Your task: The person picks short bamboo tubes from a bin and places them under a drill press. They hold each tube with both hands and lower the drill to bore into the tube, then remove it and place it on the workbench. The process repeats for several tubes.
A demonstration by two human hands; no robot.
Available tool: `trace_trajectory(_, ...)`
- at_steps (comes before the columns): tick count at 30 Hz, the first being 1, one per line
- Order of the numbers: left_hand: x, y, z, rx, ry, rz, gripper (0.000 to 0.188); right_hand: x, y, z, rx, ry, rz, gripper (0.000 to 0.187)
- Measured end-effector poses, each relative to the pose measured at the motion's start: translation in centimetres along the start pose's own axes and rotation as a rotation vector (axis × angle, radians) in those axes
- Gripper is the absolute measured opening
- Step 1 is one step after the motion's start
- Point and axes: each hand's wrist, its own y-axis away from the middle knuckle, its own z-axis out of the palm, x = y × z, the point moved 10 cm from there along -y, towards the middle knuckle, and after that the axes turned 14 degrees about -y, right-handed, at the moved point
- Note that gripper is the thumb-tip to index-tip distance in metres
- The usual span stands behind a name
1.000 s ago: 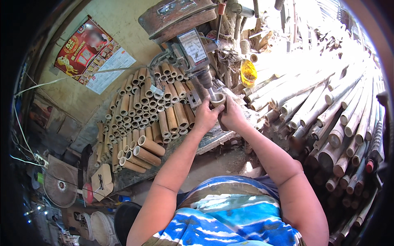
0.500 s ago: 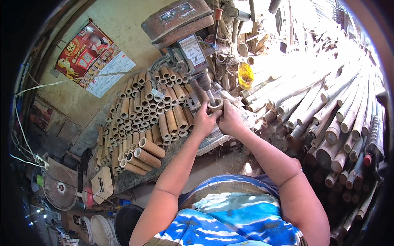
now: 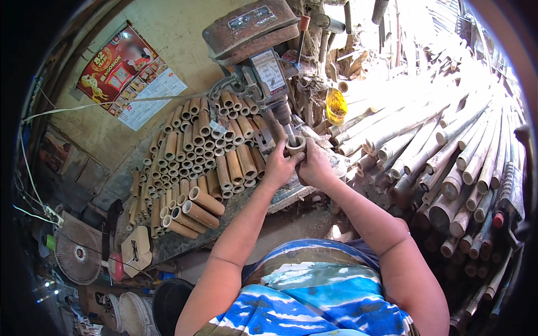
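Observation:
A short bamboo tube (image 3: 297, 150) stands with its open end up below the drill press (image 3: 252, 31). From the chuck (image 3: 282, 114), a metal shaft (image 3: 290, 133) reaches down into the tube's mouth; its tip is hidden inside. My left hand (image 3: 282, 165) grips the tube's left side, its thumb across the front. On the other side, my right hand (image 3: 317, 167) is closed around the tube, fingers partly hidden. Both hands are close together over the edge of the worn workbench (image 3: 294, 193).
Many cut bamboo tubes (image 3: 193, 140) are stacked left of the drill press. Long bamboo poles (image 3: 414, 134) lie piled to the right. A yellow container (image 3: 336, 106) hangs behind. At the lower left are a fan (image 3: 80, 255) and a black bucket (image 3: 168, 305).
The view has shifted slightly, and the drill press appears a little farther right. Both hands keep their hold on the bamboo tube, with the shaft still in its mouth.

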Motion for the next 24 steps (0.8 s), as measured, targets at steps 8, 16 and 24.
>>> trace_trajectory(8, -1.2, 0.4, -0.5, 0.015, -0.058, -0.036, 0.065, -0.3, 0.2, 0.6, -0.049, 0.017, 0.062, 0.035)
trace_trajectory(16, -0.6, 0.7, -0.9, 0.011, 0.051, -0.061, 0.053, -0.8, 0.0, 1.1, -0.059, 0.075, 0.077, 0.036)
trace_trajectory(24, -1.3, 0.5, -1.6, 0.029, 0.150, -0.092, 0.053, -1.2, -1.3, 2.1, -0.039, 0.082, -0.033, 0.037)
